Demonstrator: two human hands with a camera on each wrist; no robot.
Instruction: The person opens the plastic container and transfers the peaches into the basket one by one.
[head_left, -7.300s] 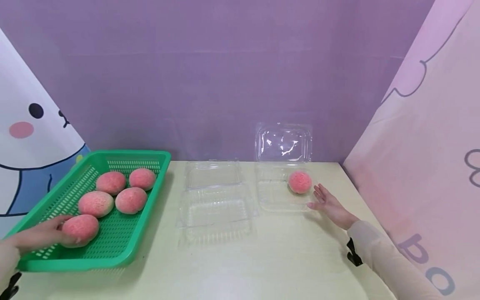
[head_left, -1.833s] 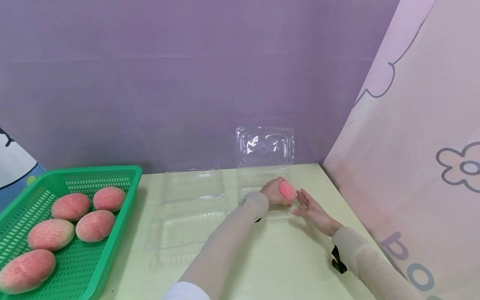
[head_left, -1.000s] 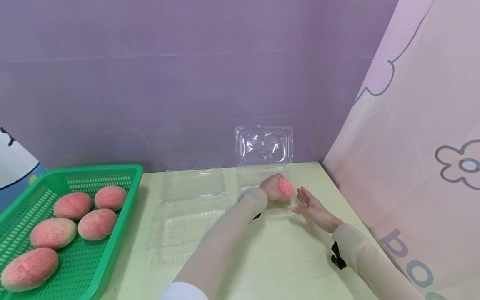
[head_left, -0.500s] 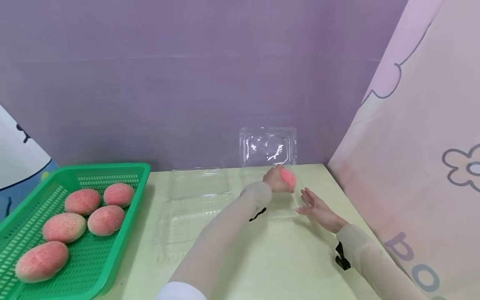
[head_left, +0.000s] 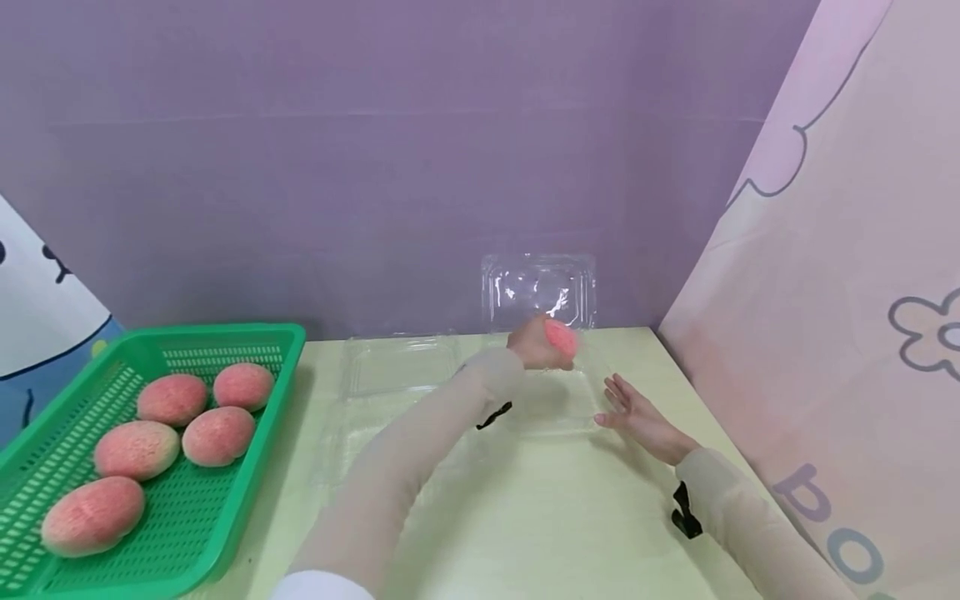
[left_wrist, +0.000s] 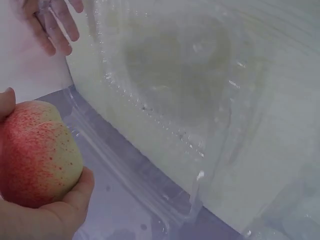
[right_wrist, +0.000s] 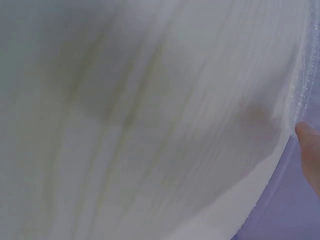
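Observation:
My left hand (head_left: 536, 343) grips a pink peach (head_left: 561, 336) above the back part of an open clear plastic clamshell box (head_left: 558, 427). In the left wrist view the peach (left_wrist: 40, 155) is red-speckled and pale yellow, with the fingers curled round it; the box (left_wrist: 165, 120) lies below. My right hand (head_left: 637, 419) is at the box's right side with its fingers straight; whether it touches the rim cannot be told. Only the thumb (right_wrist: 307, 160) shows in the right wrist view, close to the clear plastic. The box's lid (head_left: 538, 292) stands raised against the purple backdrop.
On the left a green plastic basket (head_left: 288, 367) holds several peaches (head_left: 135, 450). A second open clear box (head_left: 401, 367) lies between it and my hands, partly behind my left sleeve (head_left: 420, 442). A purple cloth wall (head_left: 375, 167) bounds the back, a pink one (head_left: 825, 333) the right.
Earlier my left hand held a peach in the basket; then it gripped the one in the right box. Now it has lifted that peach up and slightly left. My right hand stays beside the box.

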